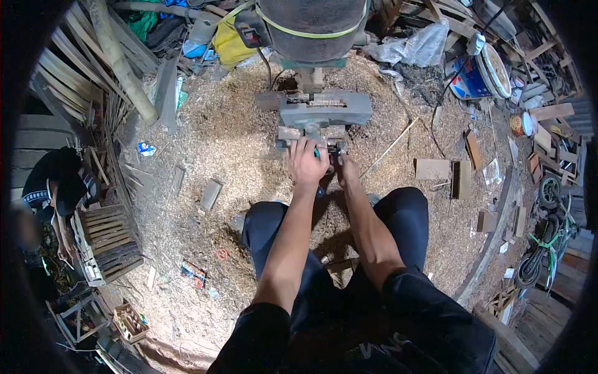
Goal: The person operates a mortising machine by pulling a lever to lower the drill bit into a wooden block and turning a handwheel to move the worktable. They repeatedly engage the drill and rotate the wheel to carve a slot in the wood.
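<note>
In front of my knees stands a bench machine with a dark drum-shaped body (311, 31) and a bit pointing down at a wooden block (326, 111), which has a long slot in its top. My left hand (307, 162) is closed over the near side of the machine's carriage (317, 132), and a bit of teal shows by its thumb. To its right, my right hand (349, 170) is closed low beside a small dark part under the carriage. What either hand grips is hidden by the fingers.
Wood shavings cover the floor (212, 137). A blue and white bucket (470, 78) stands at upper right, wood offcuts (433, 169) below it. Planks and a pole (121, 62) lean at upper left. Another person (56, 187) bends beside a slatted wooden crate (109, 240).
</note>
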Demonstrator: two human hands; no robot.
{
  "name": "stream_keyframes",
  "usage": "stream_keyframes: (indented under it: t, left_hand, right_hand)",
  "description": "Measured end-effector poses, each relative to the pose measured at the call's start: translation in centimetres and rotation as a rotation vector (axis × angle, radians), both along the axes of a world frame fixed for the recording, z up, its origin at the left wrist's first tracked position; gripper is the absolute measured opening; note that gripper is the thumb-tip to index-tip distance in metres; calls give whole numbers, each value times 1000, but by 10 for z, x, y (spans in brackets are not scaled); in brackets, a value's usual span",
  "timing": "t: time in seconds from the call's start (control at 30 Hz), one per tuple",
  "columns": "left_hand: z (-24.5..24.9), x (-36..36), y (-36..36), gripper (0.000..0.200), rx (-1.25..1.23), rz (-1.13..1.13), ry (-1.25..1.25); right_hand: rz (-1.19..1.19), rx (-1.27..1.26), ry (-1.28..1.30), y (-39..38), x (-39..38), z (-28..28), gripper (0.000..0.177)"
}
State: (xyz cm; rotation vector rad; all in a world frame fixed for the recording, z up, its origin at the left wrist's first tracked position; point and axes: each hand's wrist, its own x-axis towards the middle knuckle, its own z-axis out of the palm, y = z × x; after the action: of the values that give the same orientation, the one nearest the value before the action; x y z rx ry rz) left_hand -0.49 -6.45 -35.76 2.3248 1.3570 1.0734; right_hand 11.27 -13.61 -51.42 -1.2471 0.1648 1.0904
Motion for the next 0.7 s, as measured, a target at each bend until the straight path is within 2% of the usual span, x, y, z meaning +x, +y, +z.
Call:
stream_keyframes:
  t: [0.07,0.1,0.2,0.3,0.4,0.47,0.5,0.57,0.67,0.7]
  left_hand:
    - [-3,0,1,16,-11,-5,-26]
    - [-3,0,1,14,-14,-7,-38]
    - [1,0,1,13,-2,-8,-69]
    - [9,0,-1,10,-24,-7,-86]
    - [-1,1,2,9,30,-7,-145]
    - [3,1,3,8,15,6,-121]
    - [3,1,0,8,1,11,-106]
    - [-1,0,1,10,26,5,-111]
    - [-3,1,1,12,42,5,-118]
    - [-3,1,1,12,44,7,-119]
  right_hand:
    - [63,-266,-527,3,-6,9,50]
    - [-8,-274,-601,7,-9,15,53]
    - [-117,-345,-949,6,-25,24,35]
    - [78,-244,-421,1,1,-35,40]
    - [-189,-12,179,8,-9,-17,41]
    - [-216,-127,-68,17,-9,-12,38]
    - [-252,-181,-367,19,-11,-25,36]
    - [-45,-256,-676,6,-4,-36,33]
    - [-97,-156,81,-11,14,-100,37]
    - [-244,-398,-118,-8,7,-84,42]
